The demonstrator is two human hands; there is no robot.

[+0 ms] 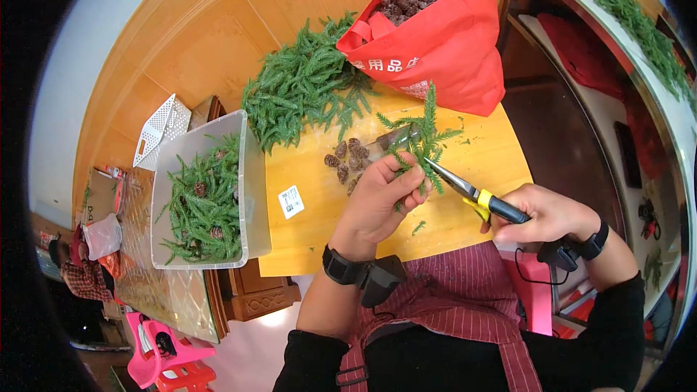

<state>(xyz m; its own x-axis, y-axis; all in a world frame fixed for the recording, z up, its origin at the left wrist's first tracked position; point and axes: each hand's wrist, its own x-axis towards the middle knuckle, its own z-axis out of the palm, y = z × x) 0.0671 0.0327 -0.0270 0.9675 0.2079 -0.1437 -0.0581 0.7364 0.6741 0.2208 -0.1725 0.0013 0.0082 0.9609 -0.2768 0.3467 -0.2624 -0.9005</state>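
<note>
Left hand (377,199) pinches green sprig (421,141); right hand (548,212), at three o'clock, grips yellow-handled pliers (472,192) closed on its stem.

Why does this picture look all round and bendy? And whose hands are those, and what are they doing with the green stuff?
The picture comes from a small camera worn on a person's head, looking down. Its wide lens bends straight edges, so everything looks round.

The two hands belong to that person. The left hand holds a green fir-like sprig. The right hand grips pliers with yellow and black handles, their tip at the sprig.

They work over a yellow board. On it lie a few small brown pine cones and a heap of green sprigs. Behind stands a red bag filled with more cones. To the left, a clear plastic bin holds sprigs with cones on them.
</note>
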